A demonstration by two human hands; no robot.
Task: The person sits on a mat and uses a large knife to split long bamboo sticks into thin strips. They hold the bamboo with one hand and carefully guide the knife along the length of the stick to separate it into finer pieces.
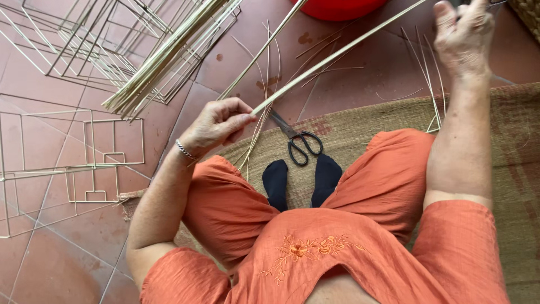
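A long pale bamboo strip (337, 56) runs diagonally from lower left to upper right above my lap. My left hand (216, 125) pinches its near end, a thin bracelet on that wrist. My right hand (464, 34) is raised at the top right, fingers closed around the strip's far part, possibly with a small tool I cannot make out. A second strip (261, 52) crosses beside the first. Black scissors (301, 143) lie on the woven mat (365, 121) just beyond my black-socked feet.
A bundle of bamboo strips (169, 53) lies over thin wire frames (84, 45) at the upper left. More rectangular frames (67, 163) rest on the red tile floor at left. A red tub (337, 8) sits at the top edge. Loose slivers (427, 79) litter the mat.
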